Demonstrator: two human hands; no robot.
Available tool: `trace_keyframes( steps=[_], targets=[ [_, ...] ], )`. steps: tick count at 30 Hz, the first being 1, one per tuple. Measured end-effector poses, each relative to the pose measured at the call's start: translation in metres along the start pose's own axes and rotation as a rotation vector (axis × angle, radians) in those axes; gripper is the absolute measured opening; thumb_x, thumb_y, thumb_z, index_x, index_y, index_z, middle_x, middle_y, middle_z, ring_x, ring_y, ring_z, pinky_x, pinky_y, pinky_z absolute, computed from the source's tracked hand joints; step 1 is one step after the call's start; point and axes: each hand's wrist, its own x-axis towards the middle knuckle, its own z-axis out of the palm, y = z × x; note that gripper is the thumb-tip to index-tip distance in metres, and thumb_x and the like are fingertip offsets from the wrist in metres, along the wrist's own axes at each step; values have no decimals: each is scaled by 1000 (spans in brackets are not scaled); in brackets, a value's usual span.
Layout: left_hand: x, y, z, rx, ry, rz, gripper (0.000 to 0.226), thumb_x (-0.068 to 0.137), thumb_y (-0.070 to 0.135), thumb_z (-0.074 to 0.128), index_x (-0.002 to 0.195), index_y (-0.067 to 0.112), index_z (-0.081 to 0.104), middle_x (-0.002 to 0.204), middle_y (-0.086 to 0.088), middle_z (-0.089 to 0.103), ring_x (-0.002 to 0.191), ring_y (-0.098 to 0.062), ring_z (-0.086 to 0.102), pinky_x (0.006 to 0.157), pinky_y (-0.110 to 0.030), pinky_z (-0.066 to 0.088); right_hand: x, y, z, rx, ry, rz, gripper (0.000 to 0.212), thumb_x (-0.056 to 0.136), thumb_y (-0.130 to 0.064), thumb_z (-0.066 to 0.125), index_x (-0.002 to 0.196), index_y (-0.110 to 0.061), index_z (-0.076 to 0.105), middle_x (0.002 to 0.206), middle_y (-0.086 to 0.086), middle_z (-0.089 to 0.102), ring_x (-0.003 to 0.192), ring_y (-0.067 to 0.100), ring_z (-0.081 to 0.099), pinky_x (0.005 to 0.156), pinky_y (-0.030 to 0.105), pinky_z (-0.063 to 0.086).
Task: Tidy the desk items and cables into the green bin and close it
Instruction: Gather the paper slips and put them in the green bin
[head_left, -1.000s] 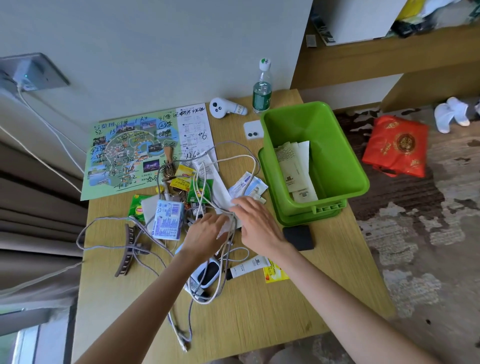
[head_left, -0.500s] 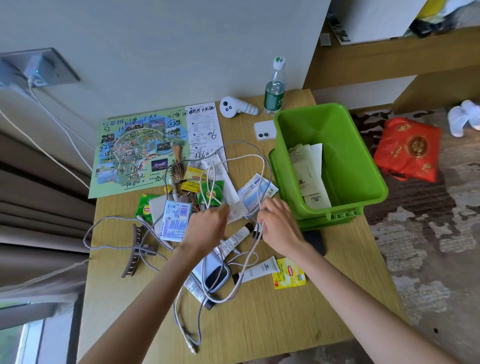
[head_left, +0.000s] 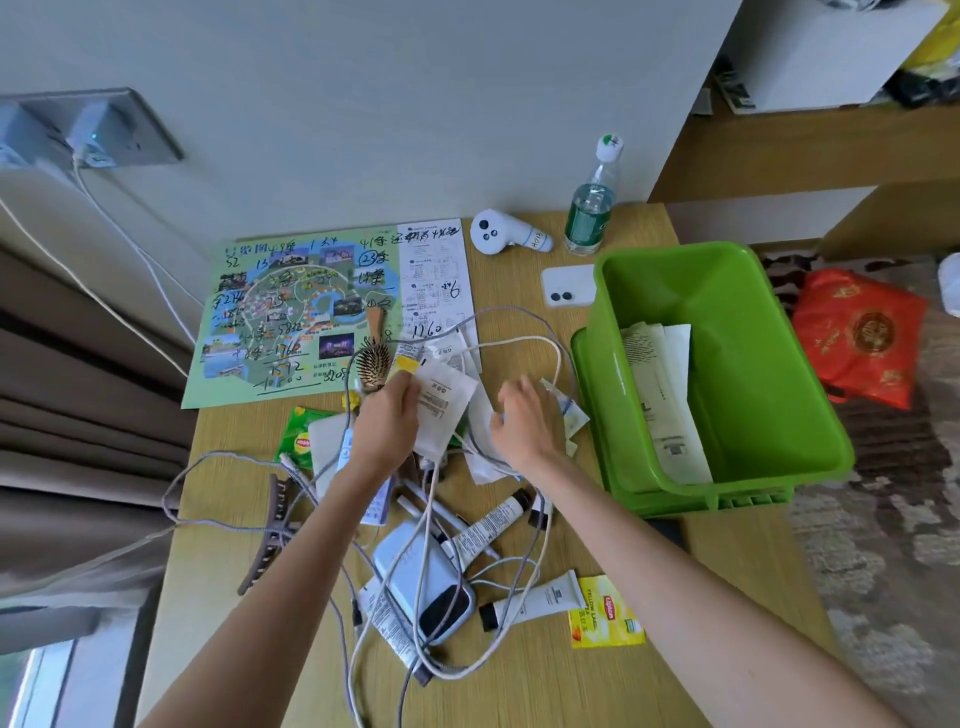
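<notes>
The green bin (head_left: 753, 322) stands open at the desk's right side, on its green lid, with folded papers (head_left: 660, 395) inside. A pile of cables (head_left: 519, 348), sachets, tubes (head_left: 530, 597) and a power bank (head_left: 421, 577) covers the desk's middle. My left hand (head_left: 387, 421) pinches a white paper sachet (head_left: 441, 400) lifted above the pile. My right hand (head_left: 522, 421) has its fingers curled on crumpled white papers and packets (head_left: 569, 413) just left of the bin.
A park map (head_left: 296, 317) lies at the back left with a hairbrush (head_left: 374, 358) on it. A white controller (head_left: 506, 236), a water bottle (head_left: 589, 208) and a white phone (head_left: 566, 286) sit at the back. A hair claw (head_left: 270, 530) and a yellow tea sachet (head_left: 605, 613) lie nearer.
Both hands have moved away from me toward the back of the pile. My left hand now holds a white sachet up; my right hand has shifted onto the papers beside the bin.
</notes>
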Motion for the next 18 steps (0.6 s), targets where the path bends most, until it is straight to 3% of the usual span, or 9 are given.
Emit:
trace_keyframes(
  steps=[3, 6, 9, 12, 16, 18],
  targets=[
    [-1, -9, 6, -16, 1, -15, 26, 103, 20, 41, 79, 9, 45, 64, 0, 49, 61, -31, 49, 54, -41, 39, 11, -8, 13, -81, -50, 7, 28, 92, -29, 58, 111, -8, 55, 115, 9, 58, 111, 27, 51, 98, 38, 40],
    [0, -13, 9, -21, 20, 6, 24, 103, 21, 42, 79, 13, 43, 62, 7, 46, 58, -28, 49, 51, -38, 36, 17, -17, 20, 13, -64, 99, 25, 90, -22, 63, 106, -5, 55, 109, 12, 63, 106, 31, 57, 91, 40, 44],
    [2, -15, 11, -5, 21, 9, 22, 103, 22, 41, 83, 13, 44, 62, 7, 45, 58, -28, 49, 50, -34, 33, 21, -21, 19, 149, -130, 201, 10, 87, -14, 62, 83, -8, 55, 83, 12, 62, 83, 33, 58, 65, 37, 45],
    [3, -16, 12, 3, 39, 4, 20, 103, 22, 41, 85, 12, 46, 65, 2, 49, 61, -32, 54, 51, -39, 40, 21, -17, 17, 225, -133, 244, 32, 84, -9, 55, 60, -15, 35, 59, 1, 36, 56, 22, 36, 46, 28, 23],
    [1, -16, 14, 18, 48, 4, 23, 103, 25, 40, 82, 15, 43, 61, 3, 46, 60, -30, 52, 52, -39, 40, 12, -7, 6, 264, -11, 225, 17, 87, -5, 51, 71, -9, 49, 67, 6, 50, 59, 20, 43, 49, 28, 29],
    [1, -16, 15, 37, 43, -3, 23, 103, 27, 40, 82, 16, 42, 62, 0, 47, 61, -30, 52, 51, -37, 38, 6, -3, 1, 315, 70, 207, 20, 89, -6, 52, 71, -11, 45, 72, 5, 50, 61, 19, 43, 49, 29, 28]
  ],
)
